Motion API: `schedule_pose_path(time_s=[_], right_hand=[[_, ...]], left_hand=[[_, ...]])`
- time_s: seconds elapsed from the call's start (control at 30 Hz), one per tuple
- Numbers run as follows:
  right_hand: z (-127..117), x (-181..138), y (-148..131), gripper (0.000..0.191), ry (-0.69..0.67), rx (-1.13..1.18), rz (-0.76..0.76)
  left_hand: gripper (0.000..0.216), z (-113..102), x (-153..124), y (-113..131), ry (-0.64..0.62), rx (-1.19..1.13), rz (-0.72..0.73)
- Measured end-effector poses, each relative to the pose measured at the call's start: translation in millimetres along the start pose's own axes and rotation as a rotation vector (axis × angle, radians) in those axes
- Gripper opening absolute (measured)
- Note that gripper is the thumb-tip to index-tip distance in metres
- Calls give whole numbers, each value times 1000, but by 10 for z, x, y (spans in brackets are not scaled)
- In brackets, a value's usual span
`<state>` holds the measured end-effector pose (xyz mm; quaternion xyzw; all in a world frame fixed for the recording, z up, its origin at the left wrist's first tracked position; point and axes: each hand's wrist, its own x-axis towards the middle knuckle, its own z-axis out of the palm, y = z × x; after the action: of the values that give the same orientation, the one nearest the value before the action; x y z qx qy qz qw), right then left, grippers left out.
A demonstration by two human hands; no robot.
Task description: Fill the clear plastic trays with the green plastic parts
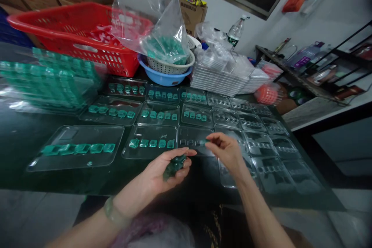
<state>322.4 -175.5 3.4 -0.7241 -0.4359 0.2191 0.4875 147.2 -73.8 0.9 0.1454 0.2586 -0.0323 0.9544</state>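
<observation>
My left hand (pixel 165 170) is curled around several green translucent cubes (pixel 174 166), palm up above the front edge of the table. Thumb and fingers of my right hand (pixel 225 149) pinch a green cube (pixel 204 142) at the right end of the row of slots in a clear plastic tray (pixel 186 131). The other slots of that tray look bare. Just left of it lies a clear tray (pixel 151 154) with a row of green cubes (pixel 153 143). Further left, another tray (pixel 101 161) also holds a row of green cubes.
Bare clear trays (pixel 273 166) cover the table's right side. Stacked filled trays (pixel 43 85) stand at the left. Behind are a red basket (pixel 95 54), a blue basin (pixel 165 79) under a colander with a bag of green pieces (pixel 167 48), and stacked clear trays (pixel 221 77).
</observation>
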Motion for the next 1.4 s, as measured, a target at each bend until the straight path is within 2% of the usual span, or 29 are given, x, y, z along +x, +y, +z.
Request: schedule_pose_path(time_s=[0.1, 0.2, 0.27, 0.43, 0.57, 0.77, 0.93, 1.07, 1.13, 1.2, 1.3, 1.4], right_hand=[[-206, 484, 312, 26, 174, -171, -44], [-305, 903, 612, 25, 188, -332, -66], [-307, 1058, 748, 23, 174, -377, -73], [-279, 1144, 838, 22, 130, -501, -94], [-289, 1218, 799, 15, 25, -569, -118], [-283, 1352, 756, 7, -60, -586, -114], [-364, 1209, 584, 35, 17, -500, -96], [-212, 809, 219, 39, 18, -371, -94], [-25, 526, -34, 32, -139, -201, -100], [191, 253, -279, 27, -301, -148, -142], [458, -7, -527, 23, -418, -194, -250], [578, -60, -592, 26, -451, -270, -267]], left_hand=[[24, -50, -2, 20, -13, -27, 26], [21, -130, -33, 37, 33, -44, 42], [20, -187, -66, 51, 70, -43, 59], [21, -291, -120, 76, 82, -25, 108], [21, -302, -93, 64, 74, -2, 105], [24, -270, -33, 68, -9, -41, 84], [30, -296, -82, 103, -71, -73, 121], [35, -312, -130, 113, -77, -90, 164], [36, -313, -140, 107, -60, -85, 179], [35, -309, -142, 89, -27, -68, 199], [28, -291, -146, 46, 47, -25, 251], [25, -254, -169, 4, 111, 48, 315]])
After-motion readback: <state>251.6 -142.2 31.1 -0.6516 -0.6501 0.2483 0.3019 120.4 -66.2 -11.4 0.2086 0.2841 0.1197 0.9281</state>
